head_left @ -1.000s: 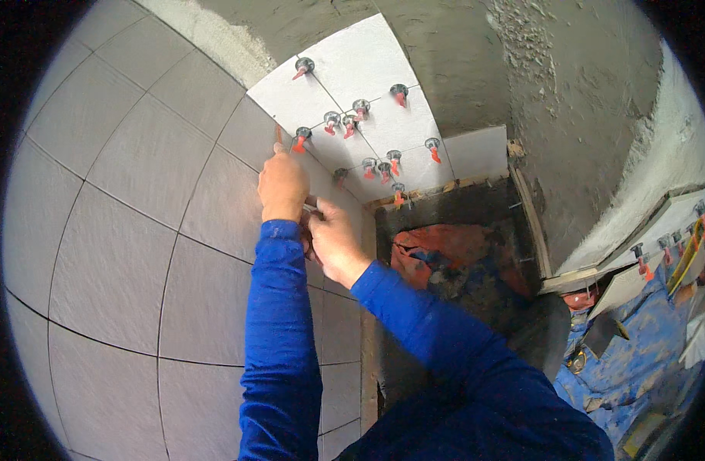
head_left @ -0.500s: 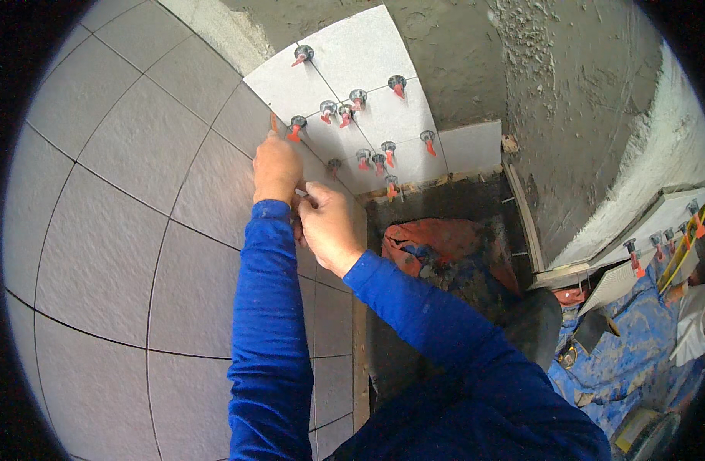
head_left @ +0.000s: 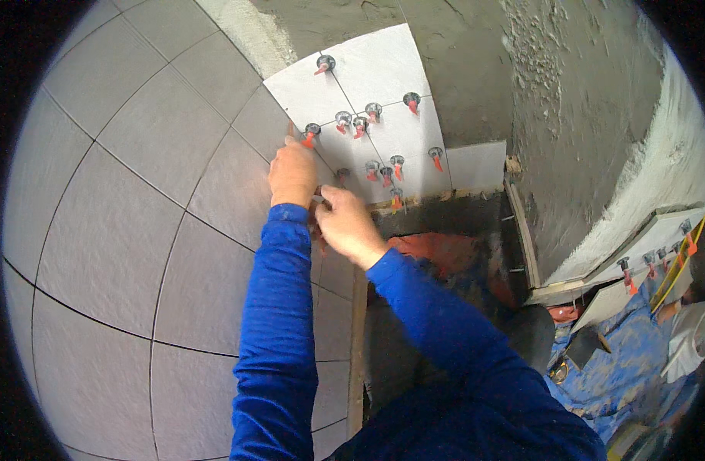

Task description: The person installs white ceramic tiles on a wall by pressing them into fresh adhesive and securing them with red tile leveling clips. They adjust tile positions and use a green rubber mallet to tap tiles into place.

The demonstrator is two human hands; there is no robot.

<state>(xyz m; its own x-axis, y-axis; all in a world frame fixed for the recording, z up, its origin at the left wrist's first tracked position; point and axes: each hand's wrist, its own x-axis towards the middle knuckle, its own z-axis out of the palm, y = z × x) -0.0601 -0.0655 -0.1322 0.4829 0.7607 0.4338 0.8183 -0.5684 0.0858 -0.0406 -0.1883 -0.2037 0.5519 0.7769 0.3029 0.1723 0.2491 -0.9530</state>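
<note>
My left hand [head_left: 293, 175] is closed against the grey wall tile [head_left: 218, 173], beside the corner where it meets the white tiles [head_left: 395, 65]. From the top of that fist pokes a thin orange stick [head_left: 291, 129], most of it hidden by the fingers. My right hand [head_left: 349, 224] is curled just below and right of it, thumb and fingers pinched together next to my left wrist. What it pinches is hidden; a reddish bit [head_left: 322, 244] shows under its fingers. Close to the left fingertips sits a black tile-levelling clip with a red handle [head_left: 310, 135].
Several more red-handled levelling clips [head_left: 374, 113] stud the white tiles. Rough grey mortar [head_left: 460, 69] covers the wall beyond. Below lies a dark recess with an orange cloth or bag [head_left: 433, 250]. At right, loose tiles [head_left: 610, 296] and a stained blue sheet [head_left: 621, 369].
The whole view has shifted, so wall and clips sit a little lower and further right. Both hands keep nearly the same place and grip against the tiles.
</note>
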